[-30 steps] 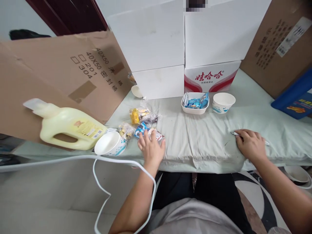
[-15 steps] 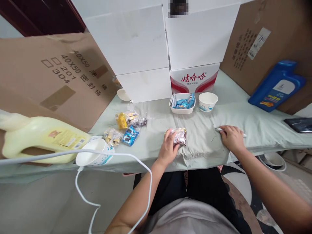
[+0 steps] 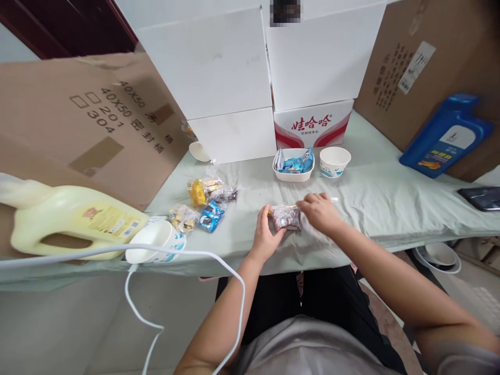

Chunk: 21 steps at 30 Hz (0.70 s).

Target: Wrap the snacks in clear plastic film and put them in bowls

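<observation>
My left hand (image 3: 264, 235) grips the left end of a silvery, dark red snack packet (image 3: 286, 217) that lies on the pale green cloth near the table's front edge. At the packet's right end is my right hand (image 3: 319, 211), fingers curled and touching it. A thin white pen (image 3: 334, 199) sticks out from under that hand. Several other snack packets (image 3: 205, 203) lie in a loose group to the left of my left hand.
A white dish (image 3: 292, 176) of blue packets and a paper cup (image 3: 335, 161) stand behind my hands, before stacked white boxes (image 3: 219, 67). A paper bowl (image 3: 156, 242) and yellow jug (image 3: 70, 219) sit at left. At right are a blue jug (image 3: 445, 138) and a phone (image 3: 482, 198). A white cable (image 3: 187, 255) crosses the foreground.
My left hand took a packet from the pile and brought it right to the table's middle. My right hand slid left with the pen and now touches the packet.
</observation>
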### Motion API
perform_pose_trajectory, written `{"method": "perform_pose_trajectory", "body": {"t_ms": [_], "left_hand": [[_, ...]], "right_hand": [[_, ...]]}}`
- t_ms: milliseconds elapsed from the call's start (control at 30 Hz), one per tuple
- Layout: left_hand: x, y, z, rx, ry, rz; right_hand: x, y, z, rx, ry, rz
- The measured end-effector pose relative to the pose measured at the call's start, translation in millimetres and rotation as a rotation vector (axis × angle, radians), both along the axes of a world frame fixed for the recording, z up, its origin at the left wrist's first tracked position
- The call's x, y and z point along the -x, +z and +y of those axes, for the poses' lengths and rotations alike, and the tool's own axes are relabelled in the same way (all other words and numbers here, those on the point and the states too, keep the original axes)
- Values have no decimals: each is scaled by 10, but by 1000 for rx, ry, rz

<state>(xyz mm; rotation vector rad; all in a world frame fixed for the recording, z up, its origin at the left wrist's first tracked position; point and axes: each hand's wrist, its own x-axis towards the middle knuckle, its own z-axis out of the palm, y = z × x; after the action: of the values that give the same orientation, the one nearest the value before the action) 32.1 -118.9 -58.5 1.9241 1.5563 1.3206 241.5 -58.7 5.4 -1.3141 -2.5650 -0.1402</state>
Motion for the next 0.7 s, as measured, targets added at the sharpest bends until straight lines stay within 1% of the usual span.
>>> {"method": "perform_pose_trajectory", "body": {"t_ms": [100,133,167,200,233,300,333,367,400,433,500,567,633,700], "left_hand": [[-5,9,3,6,-19,-2],[-11,13,1,8,-28,-2],[-17,15,-2,10,-36,-2],[-23,18,-7,10,-43,0],[-29,20,-11,10,-50,1],[-39,22,-21,4,-63,-7],[-41,23,-25,2,-68,-16],[-43,23,-28,0,-71,-26],[-43,23,-30,0,-72,-36],[-42,23,-31,-2,-70,-47],[-38,27,-31,-4,-67,-64],[-35,35,-30,1,-64,-67],[-30,46,-27,12,-63,-50],[-23,58,-23,14,-65,-21]], "right_hand": [[-357,-75,173,27,-242,-21],[-426,-98,192,31,-301,0],[-455,-116,188,33,-329,45],[-440,-127,162,35,-320,117],[-382,-132,119,43,-271,207],[-175,-127,9,72,-89,382],[-48,-121,-45,90,8,433],[76,-118,-92,105,81,450],[187,-121,-128,118,125,450],[277,-130,-154,130,140,448],[382,-172,-178,153,119,493],[394,-238,-181,178,71,626],[337,-308,-178,217,-8,794],[240,-372,-177,247,-125,940]]}}
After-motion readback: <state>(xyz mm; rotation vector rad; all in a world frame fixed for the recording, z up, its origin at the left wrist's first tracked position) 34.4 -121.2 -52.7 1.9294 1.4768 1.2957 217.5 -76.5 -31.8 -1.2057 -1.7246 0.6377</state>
